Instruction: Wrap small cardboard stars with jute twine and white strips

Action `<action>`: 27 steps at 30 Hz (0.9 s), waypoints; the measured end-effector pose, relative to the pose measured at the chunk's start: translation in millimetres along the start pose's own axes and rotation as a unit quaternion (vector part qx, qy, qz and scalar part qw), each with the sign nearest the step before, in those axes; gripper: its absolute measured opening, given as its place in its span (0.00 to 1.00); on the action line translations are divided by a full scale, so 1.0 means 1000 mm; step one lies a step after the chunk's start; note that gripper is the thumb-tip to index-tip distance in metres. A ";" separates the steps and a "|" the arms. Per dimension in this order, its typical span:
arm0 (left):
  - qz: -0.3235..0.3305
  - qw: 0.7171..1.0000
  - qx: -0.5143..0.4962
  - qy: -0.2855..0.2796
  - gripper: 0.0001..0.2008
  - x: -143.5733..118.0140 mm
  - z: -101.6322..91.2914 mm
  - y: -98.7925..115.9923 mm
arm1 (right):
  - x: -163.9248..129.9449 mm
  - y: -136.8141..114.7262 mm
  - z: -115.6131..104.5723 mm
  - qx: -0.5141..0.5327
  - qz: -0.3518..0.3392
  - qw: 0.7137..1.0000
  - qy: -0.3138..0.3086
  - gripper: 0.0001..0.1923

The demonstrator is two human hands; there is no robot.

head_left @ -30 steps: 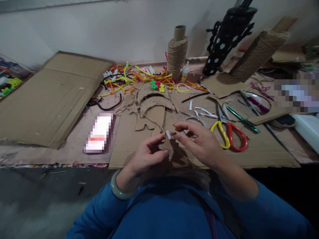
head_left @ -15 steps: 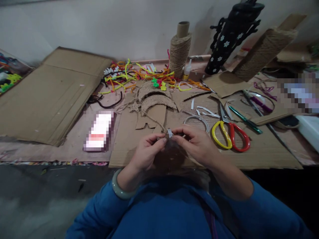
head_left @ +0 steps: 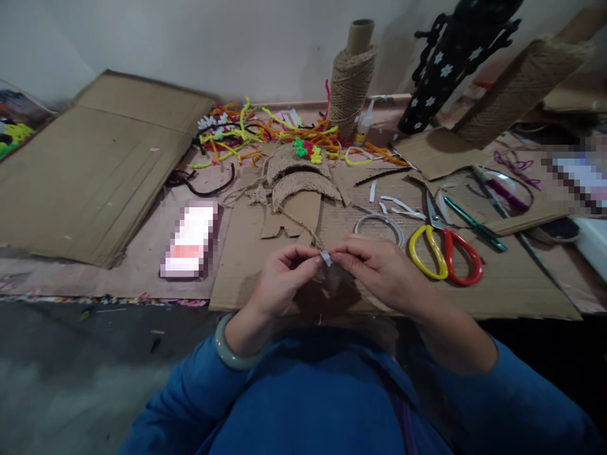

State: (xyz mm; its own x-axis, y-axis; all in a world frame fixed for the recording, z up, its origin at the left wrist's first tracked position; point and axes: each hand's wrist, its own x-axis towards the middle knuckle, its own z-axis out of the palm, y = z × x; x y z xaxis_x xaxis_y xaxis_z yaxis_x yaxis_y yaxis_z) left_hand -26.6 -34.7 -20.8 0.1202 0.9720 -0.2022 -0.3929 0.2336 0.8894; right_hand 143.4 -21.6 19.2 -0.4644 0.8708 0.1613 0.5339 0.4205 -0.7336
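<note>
My left hand (head_left: pixel 284 281) is closed in a pinch at the end of a length of jute twine (head_left: pixel 300 224). A small white strip (head_left: pixel 326 257), apparently tape or paper, sits at that end between both hands' fingertips. On its other side my right hand (head_left: pixel 382 272) pinches the strip between thumb and fingers. From there the twine runs back to a twine-covered crescent (head_left: pixel 308 186) lying on cut cardboard (head_left: pixel 294 218). Behind the crescent is a second twine-wound piece (head_left: pixel 289 158) bearing small green, red and yellow flowers (head_left: pixel 308 150).
Scissors (head_left: pixel 446 253), a green pen (head_left: pixel 474 224), a wire coil (head_left: pixel 379 221) and white strips (head_left: pixel 403 207) lie to the right. Pipe cleaners (head_left: pixel 237 136), twine spools (head_left: pixel 353 82) and a glue bottle (head_left: pixel 364 123) stand behind. A phone (head_left: pixel 190 240) and cardboard sheet (head_left: pixel 109 164) are leftward.
The view has shifted slightly. The white strip has tilted between my fingertips, and my right fingers have closed in around it. Both hands stay close together.
</note>
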 end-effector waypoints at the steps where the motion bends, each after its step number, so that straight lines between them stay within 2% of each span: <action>1: -0.003 1.000 -0.003 0.004 0.09 0.000 0.000 0.000 | 0.000 -0.002 0.000 -0.004 0.004 1.000 0.003 0.09; 9: 0.004 1.000 0.019 0.011 0.08 -0.002 -0.002 -0.003 | 0.007 -0.008 0.008 0.025 0.058 0.997 0.036 0.06; 14: -0.037 0.999 0.012 -0.024 0.09 -0.001 0.001 0.001 | 0.009 -0.004 0.011 0.100 0.074 0.992 0.035 0.06; 17: -0.051 0.998 0.006 -0.024 0.10 0.000 0.004 0.004 | 0.008 -0.001 0.011 0.110 0.064 0.991 0.029 0.10; 19: -0.050 0.999 0.007 -0.004 0.10 0.001 0.004 0.004 | 0.007 0.001 0.010 0.087 0.043 0.994 0.053 0.12; 21: -0.030 0.999 0.012 0.023 0.09 0.002 0.004 0.003 | 0.005 0.001 0.010 0.020 -0.003 0.991 0.134 0.09; 23: 0.003 0.999 0.019 0.042 0.08 0.002 0.003 0.001 | 0.002 0.000 0.011 -0.065 -0.054 0.972 0.221 0.04; 24: 0.018 0.998 0.024 0.049 0.08 0.002 0.002 -0.001 | 0.001 -0.001 0.012 -0.097 -0.074 0.963 0.240 0.04; 27: 0.060 0.996 0.042 0.056 0.06 0.002 0.000 -0.006 | -0.001 -0.006 0.017 -0.122 -0.093 0.966 0.206 0.05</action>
State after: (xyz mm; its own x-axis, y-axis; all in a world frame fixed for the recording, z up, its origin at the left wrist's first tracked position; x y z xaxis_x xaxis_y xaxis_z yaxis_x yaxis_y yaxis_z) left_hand -23.9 -33.8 -26.7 -0.0277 0.9908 -0.1322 -0.3197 0.1165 0.9403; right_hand 128.6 -29.8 12.4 -0.2732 0.7810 0.5616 0.6428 0.5826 -0.4975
